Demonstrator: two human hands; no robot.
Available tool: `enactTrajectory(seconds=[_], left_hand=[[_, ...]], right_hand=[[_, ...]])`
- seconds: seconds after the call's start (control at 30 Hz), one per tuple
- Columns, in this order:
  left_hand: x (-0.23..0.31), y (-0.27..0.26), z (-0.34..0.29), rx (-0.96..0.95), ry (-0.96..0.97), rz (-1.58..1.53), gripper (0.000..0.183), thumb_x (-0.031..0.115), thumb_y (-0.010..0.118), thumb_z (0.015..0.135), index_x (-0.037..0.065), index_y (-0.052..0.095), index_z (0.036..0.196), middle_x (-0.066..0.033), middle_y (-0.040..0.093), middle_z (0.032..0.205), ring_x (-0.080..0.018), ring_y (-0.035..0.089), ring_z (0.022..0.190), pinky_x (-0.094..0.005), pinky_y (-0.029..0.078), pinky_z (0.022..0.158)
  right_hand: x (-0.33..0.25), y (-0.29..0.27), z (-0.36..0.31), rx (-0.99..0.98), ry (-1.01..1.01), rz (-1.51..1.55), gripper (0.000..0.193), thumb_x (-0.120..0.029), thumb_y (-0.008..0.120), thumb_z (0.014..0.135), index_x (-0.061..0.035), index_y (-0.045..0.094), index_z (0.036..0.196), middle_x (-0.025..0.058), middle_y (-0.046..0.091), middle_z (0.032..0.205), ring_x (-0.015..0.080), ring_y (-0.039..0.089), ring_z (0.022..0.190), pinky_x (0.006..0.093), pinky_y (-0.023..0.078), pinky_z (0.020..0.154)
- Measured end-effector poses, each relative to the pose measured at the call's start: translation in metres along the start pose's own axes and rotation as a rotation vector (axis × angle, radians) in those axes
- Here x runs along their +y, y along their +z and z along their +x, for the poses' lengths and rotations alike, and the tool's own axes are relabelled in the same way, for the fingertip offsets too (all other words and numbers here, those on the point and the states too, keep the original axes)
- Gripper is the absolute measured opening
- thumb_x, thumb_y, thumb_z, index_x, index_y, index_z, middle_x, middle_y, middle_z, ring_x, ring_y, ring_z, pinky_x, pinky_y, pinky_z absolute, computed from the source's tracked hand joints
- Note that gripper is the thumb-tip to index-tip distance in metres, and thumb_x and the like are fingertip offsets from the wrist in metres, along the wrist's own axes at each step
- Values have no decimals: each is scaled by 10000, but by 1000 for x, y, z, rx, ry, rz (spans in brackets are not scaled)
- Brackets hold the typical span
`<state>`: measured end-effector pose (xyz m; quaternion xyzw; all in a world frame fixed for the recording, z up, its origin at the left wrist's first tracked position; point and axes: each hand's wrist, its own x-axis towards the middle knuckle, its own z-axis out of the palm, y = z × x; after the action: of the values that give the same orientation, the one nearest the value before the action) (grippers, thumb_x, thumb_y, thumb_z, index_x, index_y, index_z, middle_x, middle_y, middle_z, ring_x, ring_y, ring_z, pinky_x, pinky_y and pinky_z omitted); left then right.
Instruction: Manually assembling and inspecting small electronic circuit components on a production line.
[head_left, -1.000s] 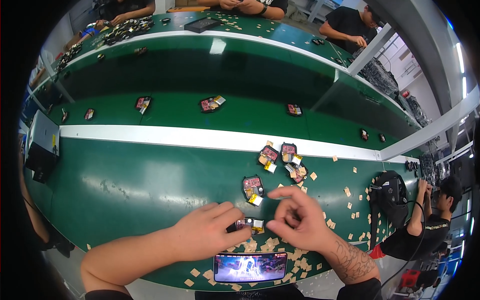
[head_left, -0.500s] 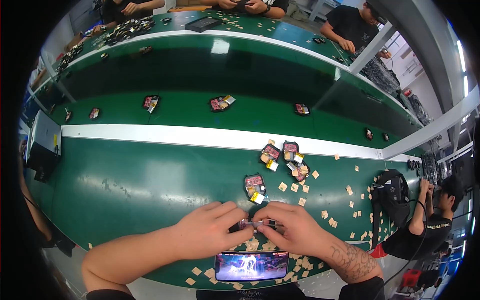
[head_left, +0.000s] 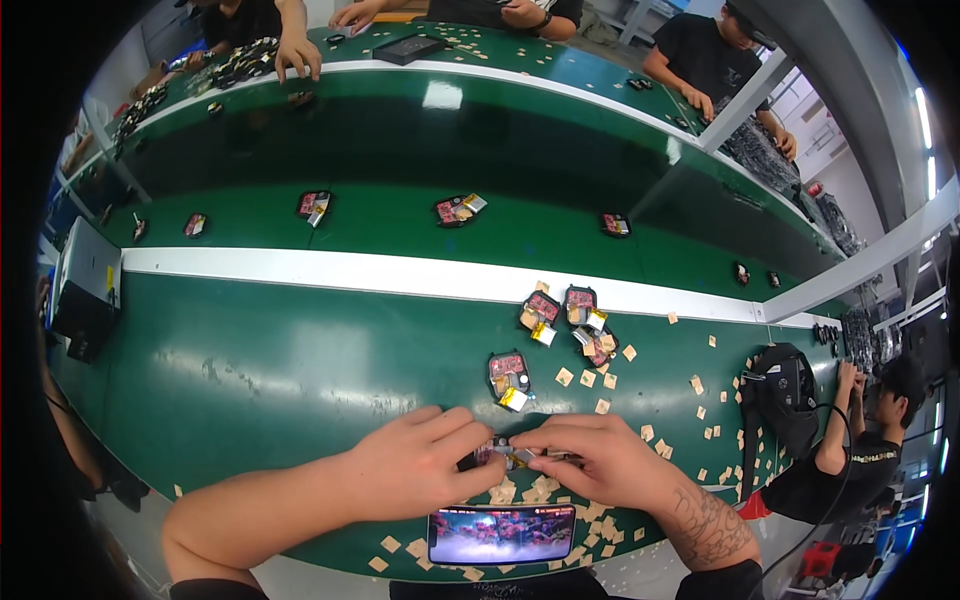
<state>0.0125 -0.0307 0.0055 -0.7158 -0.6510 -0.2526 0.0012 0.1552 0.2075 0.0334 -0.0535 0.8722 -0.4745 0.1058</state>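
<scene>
Both hands, left hand and right hand, are pinching one small board just above the phone, four similar boards sitting beyond it, seemingly waiting.

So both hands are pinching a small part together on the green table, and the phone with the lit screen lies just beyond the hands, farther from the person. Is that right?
Not quite. In the head view the phone lies nearer the person than the hands, by the table's near edge. The rest holds: the left hand and right hand meet on a small part over the green table.
</scene>
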Motion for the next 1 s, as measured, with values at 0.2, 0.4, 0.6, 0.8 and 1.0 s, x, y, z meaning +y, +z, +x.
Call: enactTrajectory(seconds=[0.2, 0.4, 0.6, 0.8, 1.0], left_hand=[[0, 1, 1, 12, 13, 28, 292, 155, 690, 790, 125, 680, 1081, -45, 579, 996, -208, 608, 945, -309, 534, 746], [0, 0, 1, 12, 12, 22, 267, 152, 690, 787, 87, 678, 1045, -50, 570, 994, -211, 609, 952, -311, 553, 761], [1, 1, 1, 6, -27, -64, 303, 144, 697, 807, 85, 668, 1104, -57, 574, 1013, -237, 623, 974, -351, 582, 781], [0, 2, 0, 25, -114, -193, 298, 189, 832, 879, 82, 691, 1120, -91, 639, 1068, -285, 661, 930, -387, 589, 764], [1, 1, 1, 36, -125, -240, 310, 188, 836, 879, 64, 684, 1120, -84, 620, 1033, -289, 651, 910, -394, 580, 752]], right_hand=[[-9, 7, 1, 113, -103, -110, 299, -37, 797, 927, -47, 761, 1224, 104, 760, 989, 257, 759, 824, 340, 626, 705], [-9, 22, 1, 168, -147, -194, 303, -28, 798, 919, -38, 759, 1219, 103, 754, 991, 257, 755, 821, 343, 623, 695], [-9, 36, -3, 247, -13, -112, 302, -7, 810, 905, -34, 769, 1203, 120, 756, 1004, 250, 755, 833, 340, 624, 709], [-11, 37, 0, 295, 56, 13, 238, -46, 810, 921, -23, 769, 1155, 123, 744, 992, 260, 741, 771, 342, 589, 640], [-16, 41, -2, 286, 151, 38, 229, -74, 804, 936, -16, 771, 1154, 128, 743, 981, 283, 731, 758, 355, 590, 660]])
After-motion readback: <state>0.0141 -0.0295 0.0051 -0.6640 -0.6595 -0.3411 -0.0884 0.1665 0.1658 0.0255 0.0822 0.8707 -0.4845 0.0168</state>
